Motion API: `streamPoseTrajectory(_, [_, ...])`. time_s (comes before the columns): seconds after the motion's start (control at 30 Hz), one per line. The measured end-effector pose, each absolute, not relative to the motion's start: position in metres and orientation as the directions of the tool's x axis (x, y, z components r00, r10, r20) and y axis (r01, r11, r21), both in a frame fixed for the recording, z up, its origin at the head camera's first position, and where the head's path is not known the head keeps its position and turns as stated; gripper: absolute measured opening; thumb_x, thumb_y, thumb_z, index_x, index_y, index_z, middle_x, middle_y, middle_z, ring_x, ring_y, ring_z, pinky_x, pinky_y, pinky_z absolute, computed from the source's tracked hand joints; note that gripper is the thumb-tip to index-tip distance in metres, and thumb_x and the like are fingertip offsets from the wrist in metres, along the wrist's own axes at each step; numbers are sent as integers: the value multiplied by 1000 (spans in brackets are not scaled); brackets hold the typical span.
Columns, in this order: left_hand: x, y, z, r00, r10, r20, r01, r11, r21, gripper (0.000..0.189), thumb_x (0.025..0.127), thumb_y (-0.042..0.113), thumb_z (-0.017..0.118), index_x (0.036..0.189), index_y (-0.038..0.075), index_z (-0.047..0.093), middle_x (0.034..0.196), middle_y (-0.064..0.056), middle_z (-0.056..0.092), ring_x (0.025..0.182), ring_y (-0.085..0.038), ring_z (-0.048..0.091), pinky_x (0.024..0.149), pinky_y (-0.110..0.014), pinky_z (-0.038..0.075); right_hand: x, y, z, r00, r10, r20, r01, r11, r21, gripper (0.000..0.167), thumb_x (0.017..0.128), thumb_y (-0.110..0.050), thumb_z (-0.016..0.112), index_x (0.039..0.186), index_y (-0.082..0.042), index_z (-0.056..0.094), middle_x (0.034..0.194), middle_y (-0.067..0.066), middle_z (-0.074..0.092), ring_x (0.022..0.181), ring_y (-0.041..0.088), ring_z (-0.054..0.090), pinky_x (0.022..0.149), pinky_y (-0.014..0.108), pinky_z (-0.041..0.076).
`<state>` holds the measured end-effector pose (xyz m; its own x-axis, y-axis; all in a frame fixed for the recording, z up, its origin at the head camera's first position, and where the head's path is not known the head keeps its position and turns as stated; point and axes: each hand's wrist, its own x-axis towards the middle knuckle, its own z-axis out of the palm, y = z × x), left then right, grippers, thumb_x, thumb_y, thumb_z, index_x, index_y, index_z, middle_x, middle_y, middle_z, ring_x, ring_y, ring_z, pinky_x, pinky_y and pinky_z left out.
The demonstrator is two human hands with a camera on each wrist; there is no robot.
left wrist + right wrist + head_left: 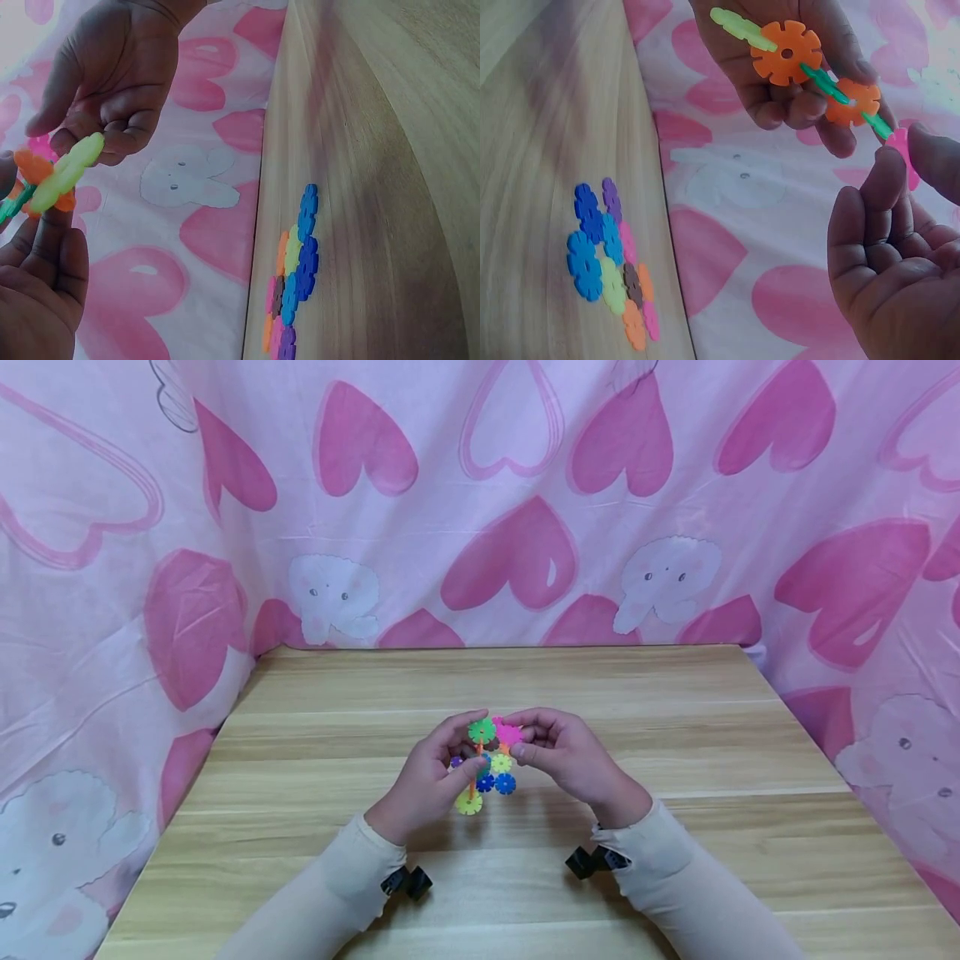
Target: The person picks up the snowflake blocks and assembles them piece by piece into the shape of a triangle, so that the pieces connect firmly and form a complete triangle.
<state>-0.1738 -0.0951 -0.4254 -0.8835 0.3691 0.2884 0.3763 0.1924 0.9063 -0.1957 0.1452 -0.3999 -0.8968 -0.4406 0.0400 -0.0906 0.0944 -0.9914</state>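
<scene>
Both my hands are held up over the counter (pixel 675 718), near each other, with a chain (pixel 825 84) of notched plastic discs between them. My left hand (pixel 431 775) pinches the chain, thumb on one of its orange discs (pixel 843 112) and fingers behind. My right hand (pixel 572 758) pinches a pink disc (pixel 901 151) at the far end, thumb against forefinger, the other fingers bent. From the free end the chain runs yellow, orange, green, orange, green, pink. The notches do the holding: a green disc (pixel 816 77) sits edge-on in the slots of the orange discs on either side. Whether the pink one is seated in the second green disc (pixel 877 124), I can't tell, as my fingertips cover part of it.

Below, on the counter, loose discs lie in a close cluster: two pinks, two oranges, a purple (pixel 611 199), a dark blue, two lighter blues, a yellow (pixel 613 286) and a brown (pixel 633 286). Behind the counter hangs a pink cloth (pixel 420 568) printed with hearts.
</scene>
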Motion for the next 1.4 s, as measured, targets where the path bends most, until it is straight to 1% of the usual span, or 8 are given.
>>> streamPoseTrajectory(0.1, [-173,-95,-425,-882,376,282,370,184,911,60,102,8,69,155,26,49,112,-3,72,97,-21,66,79,-30,59,-194,144,-399,-895,-442,64,-111,81,-991,36,99,-3,71,134,4,64,105,17,67,89,25,68,84,29,62])
streamPoseTrajectory(0.3, [-172,-95,-424,-870,405,282,377,178,909,59,101,8,69,155,22,51,111,-1,73,95,-22,66,77,-31,60,-192,141,-399,-896,-435,89,-118,41,-992,32,99,-3,71,128,8,63,104,18,66,86,15,66,81,26,62])
streamPoseTrajectory(0.47, [-172,-94,-422,-870,404,283,384,194,903,55,102,14,70,154,22,54,111,1,73,92,-21,66,76,-32,60,-189,138,-400,-902,-425,77,-97,26,-995,28,99,-6,73,122,6,62,103,14,67,85,14,66,81,28,62])
streamPoseTrajectory(0.63, [-172,-93,-423,-873,394,287,385,195,902,57,102,15,71,155,25,54,112,1,75,91,-21,66,72,-30,60,-187,134,-402,-912,-408,34,-38,2,-999,28,100,-10,72,121,4,60,108,15,69,89,14,68,86,31,62])
streamPoseTrajectory(0.8, [-171,-91,-426,-873,378,307,398,187,898,58,101,14,71,155,30,54,111,1,76,89,-20,66,70,-28,61,-186,130,-407,-920,-389,48,-11,-97,-995,25,101,-4,68,121,8,57,106,10,71,86,12,66,81,26,60])
streamPoseTrajectory(1.0, [-169,-90,-427,-867,351,354,436,190,880,60,100,7,71,156,22,53,110,-4,78,89,-18,68,76,-32,61,-182,123,-413,-925,-376,56,15,-184,-983,25,103,-1,64,124,7,55,103,7,68,89,11,66,83,23,60])
streamPoseTrajectory(1.17, [-167,-90,-425,-862,340,376,458,205,865,60,100,8,71,156,20,53,106,-7,77,88,-16,68,76,-35,62,-181,120,-411,-935,-354,37,20,-156,-988,25,103,-3,65,124,7,56,102,7,67,88,11,65,83,23,60])
streamPoseTrajectory(1.4, [-169,-91,-426,-832,360,422,513,208,833,60,99,7,72,155,18,55,110,-6,78,83,-14,67,74,-30,62,-180,124,-407,-933,-358,36,-8,-79,-997,25,100,-3,69,120,7,57,108,11,69,90,12,67,83,24,61])
